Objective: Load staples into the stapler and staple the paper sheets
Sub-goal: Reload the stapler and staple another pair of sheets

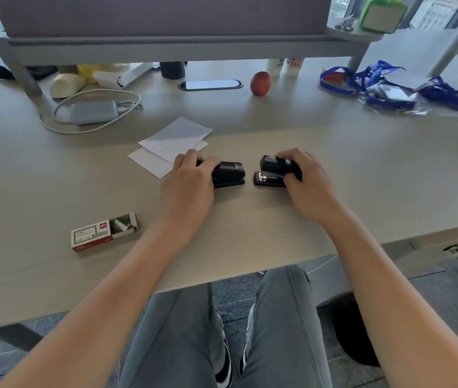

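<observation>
Two black, glossy plastic staplers mid-table on pale wood-grain table [334, 169], nose to nose, slightly apart. Left hand [188, 183] with grip clamped round the closed left stapler [229, 175]; right hand [306, 180] with grip clamped on the right stapler [274, 170], top lifted, metal showing. White paper sheets [170, 144] fanned just beyond. Open cardboard staple box [104, 231] near left, bare surface around.

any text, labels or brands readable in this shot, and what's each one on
Nothing reads clearly enough to quote.
Staple box: red logo patch and printed lines on its label, too small and blurred.
Left stapler: faint marking on its top, unreadable.
Right stapler: no legible text.
Paper cups at the back: coloured lettering, blurred and cut off by the shelf.
Paper sheets: no readable print.
</observation>
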Demonstrator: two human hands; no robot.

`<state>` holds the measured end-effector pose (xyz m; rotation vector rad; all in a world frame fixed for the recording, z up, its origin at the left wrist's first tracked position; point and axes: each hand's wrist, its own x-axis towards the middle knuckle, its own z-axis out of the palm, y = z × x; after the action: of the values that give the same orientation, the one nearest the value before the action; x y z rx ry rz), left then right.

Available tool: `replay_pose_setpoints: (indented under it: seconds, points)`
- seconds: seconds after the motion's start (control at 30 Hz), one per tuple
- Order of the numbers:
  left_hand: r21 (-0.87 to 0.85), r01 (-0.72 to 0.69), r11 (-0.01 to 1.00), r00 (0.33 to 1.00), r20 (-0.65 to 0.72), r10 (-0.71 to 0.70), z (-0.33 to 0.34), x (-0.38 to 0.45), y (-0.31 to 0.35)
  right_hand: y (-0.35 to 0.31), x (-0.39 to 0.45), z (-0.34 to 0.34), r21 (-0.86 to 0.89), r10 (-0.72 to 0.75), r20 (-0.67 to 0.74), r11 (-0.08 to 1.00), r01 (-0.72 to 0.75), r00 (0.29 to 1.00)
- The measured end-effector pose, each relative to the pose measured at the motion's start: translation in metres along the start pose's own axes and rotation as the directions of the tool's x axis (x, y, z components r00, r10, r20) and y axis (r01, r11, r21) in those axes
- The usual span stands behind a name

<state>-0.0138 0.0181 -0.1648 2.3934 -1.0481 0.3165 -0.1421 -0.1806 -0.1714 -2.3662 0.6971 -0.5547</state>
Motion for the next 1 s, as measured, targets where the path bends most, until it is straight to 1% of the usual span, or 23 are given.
replay_pose_setpoints:
  seconds: [0.13,0.3,0.4,0.43,0.5,0.6,0.67,0.73,0.87,0.93,1.0]
  points:
    - [-0.024,-0.017,1.000,1.000,0.004,0.018,0.014,0.019,0.011,-0.001,-0.023,-0.007,0.043,-0.021,0.014,0.999,0.020,1.000]
    - [-0.093,-0.073,0.993,0.995,0.055,0.079,0.027,0.032,0.029,-0.009,-0.040,-0.004,0.026,-0.061,0.008,0.998,0.060,0.998]
    - [-0.086,-0.119,0.989,0.993,-0.016,0.118,0.021,0.020,0.028,-0.014,-0.040,0.004,0.035,-0.075,0.014,0.997,0.075,0.997]
    - [-0.090,-0.108,0.990,0.993,-0.046,0.104,0.018,0.013,0.025,-0.016,-0.040,0.008,0.043,-0.079,0.023,0.996,0.078,0.997]
    - [-0.126,-0.043,0.991,0.997,-0.072,0.034,0.012,-0.006,0.018,-0.021,-0.039,0.014,0.059,-0.085,0.042,0.995,0.083,0.995]
    - [-0.144,0.061,0.988,0.998,-0.006,-0.063,0.009,-0.033,0.006,-0.031,-0.038,0.022,0.070,-0.107,0.069,0.992,0.102,0.992]
    - [-0.102,0.066,0.993,0.997,0.050,-0.061,0.007,-0.044,-0.001,-0.038,-0.040,0.028,0.083,-0.127,0.086,0.989,0.120,0.988]
    - [-0.049,0.049,0.998,0.996,0.077,-0.045,0.004,-0.053,-0.003,-0.045,-0.044,0.034,0.089,-0.147,0.097,0.986,0.138,0.984]
    - [-0.006,0.046,0.999,0.997,0.060,-0.046,-0.004,-0.065,-0.007,-0.059,-0.053,0.047,0.089,-0.211,0.118,0.976,0.201,0.970]
    - [0.016,0.053,0.998,0.998,0.039,-0.053,-0.006,-0.069,-0.010,-0.062,-0.056,0.047,0.044,-0.252,0.121,0.968,0.249,0.960]
    - [0.030,0.064,0.998,0.997,0.032,-0.065,-0.008,-0.071,-0.012,-0.065,-0.057,0.043,-0.087,-0.304,0.096,0.946,0.312,0.948]
